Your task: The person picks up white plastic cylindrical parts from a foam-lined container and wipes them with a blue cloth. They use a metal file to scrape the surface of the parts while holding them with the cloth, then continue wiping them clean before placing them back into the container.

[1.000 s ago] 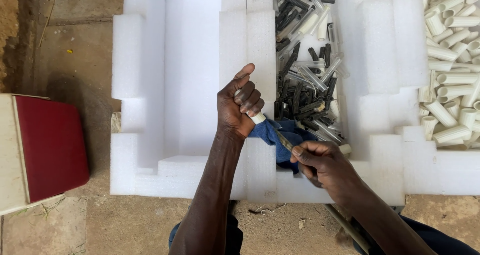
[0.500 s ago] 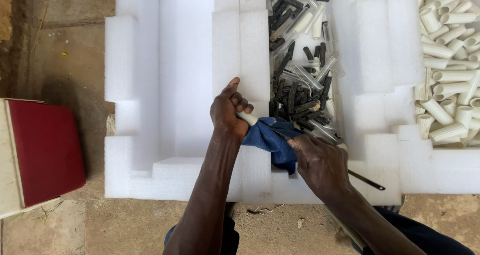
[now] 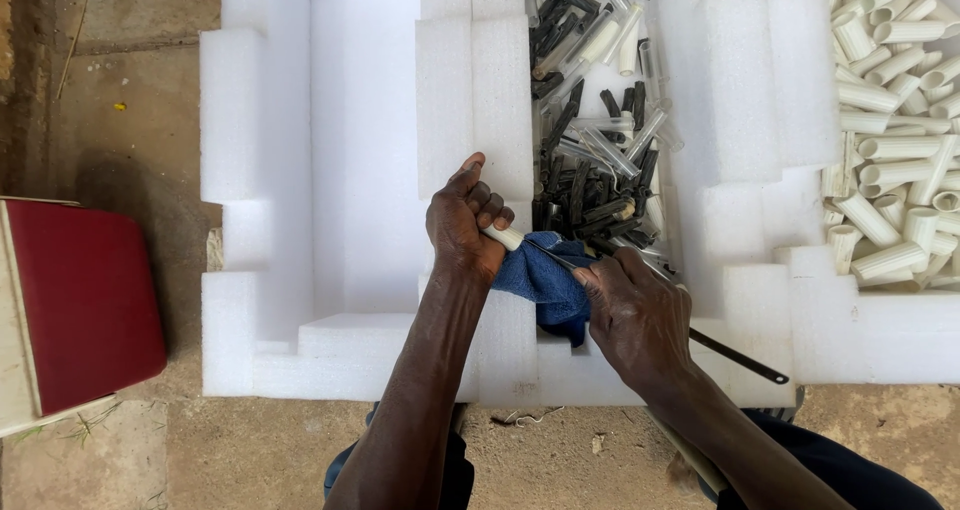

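Both hands are working over the white foam tray [image 3: 370, 170], the left hand [image 3: 463, 220] clenching a white tube [image 3: 503, 238] and the right hand [image 3: 630, 315] gripping a thin dark rod [image 3: 735, 358], blue cloth [image 3: 540, 282] bunching between them.

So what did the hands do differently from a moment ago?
The right hand slid up along the thin dark metal rod, from its lower end into the crumpled blue cloth, so the rod's tail now sticks out behind the wrist. The left hand kept gripping the small white plastic tube. The white foam tray and red box stayed put.
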